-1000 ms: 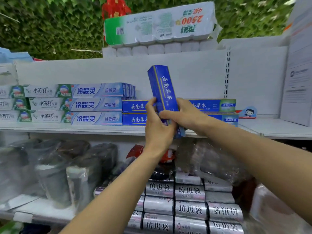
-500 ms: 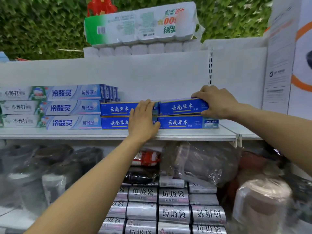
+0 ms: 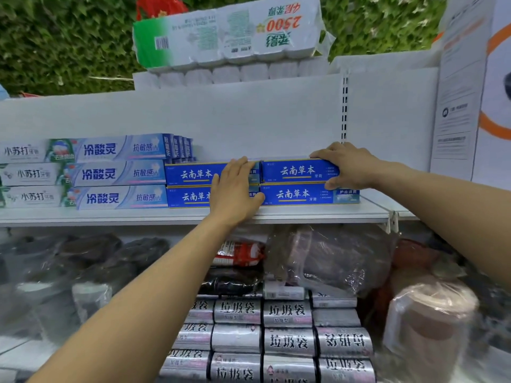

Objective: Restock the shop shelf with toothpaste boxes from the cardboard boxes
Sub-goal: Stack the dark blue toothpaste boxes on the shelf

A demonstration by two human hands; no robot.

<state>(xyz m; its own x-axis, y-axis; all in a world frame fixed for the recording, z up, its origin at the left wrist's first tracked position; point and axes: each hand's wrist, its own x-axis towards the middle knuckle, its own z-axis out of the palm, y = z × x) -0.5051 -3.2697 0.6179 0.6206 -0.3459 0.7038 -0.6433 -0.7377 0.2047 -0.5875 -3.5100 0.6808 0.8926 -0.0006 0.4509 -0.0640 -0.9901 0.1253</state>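
Blue toothpaste boxes lie flat in two stacks on the white shelf (image 3: 304, 214). My right hand (image 3: 349, 165) grips the right end of the top blue box (image 3: 296, 170) of the right stack, fingers curled over its top and thumb on its front. That box rests on another blue box (image 3: 296, 194). My left hand (image 3: 235, 189) lies flat with straight fingers against the fronts of the left blue stack (image 3: 193, 174), at the seam between the stacks. No cardboard box is in view.
Light blue and white toothpaste boxes (image 3: 110, 172) fill the shelf's left. The shelf stretch right of the blue stacks is bare. A toilet paper pack (image 3: 226, 31) lies on top. Below are silver rolls (image 3: 287, 341) and plastic-wrapped goods (image 3: 331, 258). A white carton (image 3: 470, 92) stands right.
One second ago both hands held the blue box upright in front of the shelf. It now lies on the right stack; since half a second ago the hands have barely shifted.
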